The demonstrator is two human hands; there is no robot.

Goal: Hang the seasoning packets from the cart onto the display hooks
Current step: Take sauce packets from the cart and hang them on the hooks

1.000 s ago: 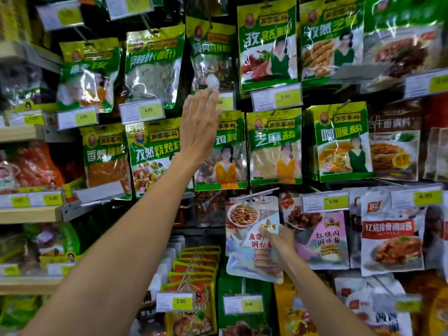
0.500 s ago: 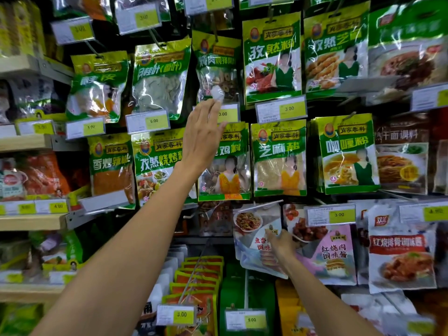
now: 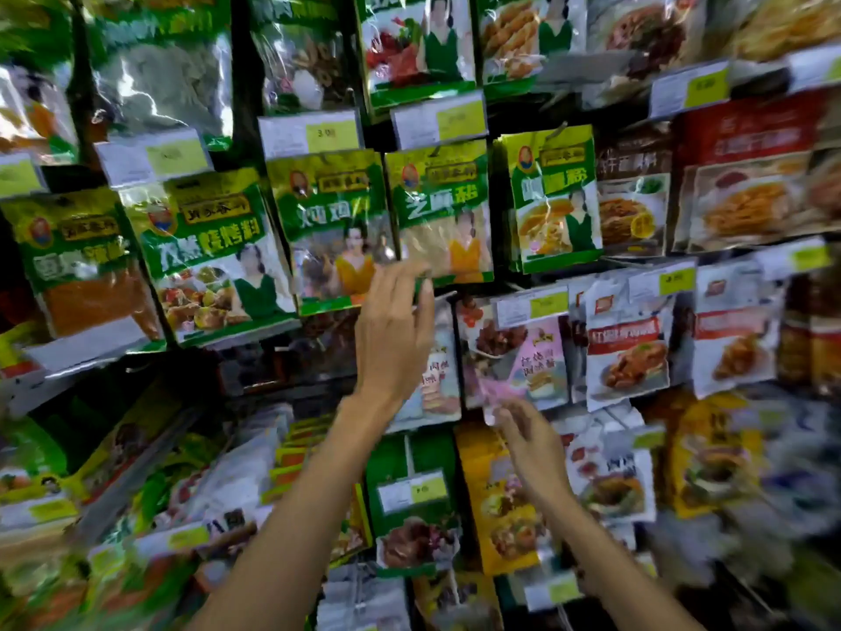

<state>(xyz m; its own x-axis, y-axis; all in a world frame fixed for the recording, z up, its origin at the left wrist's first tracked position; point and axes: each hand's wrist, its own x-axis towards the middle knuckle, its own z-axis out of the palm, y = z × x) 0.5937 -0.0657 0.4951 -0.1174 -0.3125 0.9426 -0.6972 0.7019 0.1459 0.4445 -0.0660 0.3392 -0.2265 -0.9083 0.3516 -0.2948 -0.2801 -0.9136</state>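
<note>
Lowered from upper tag (image 3: 314, 132): left hand (image 3: 391, 330), fingers spread before white packet (image 3: 439, 384). Off packet: right hand (image 3: 532, 444), fingers loose, empty.

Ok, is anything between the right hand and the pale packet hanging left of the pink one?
Nothing visible. The right hand is just below and right of the pale packet; the left hand covers only its left side.
</note>
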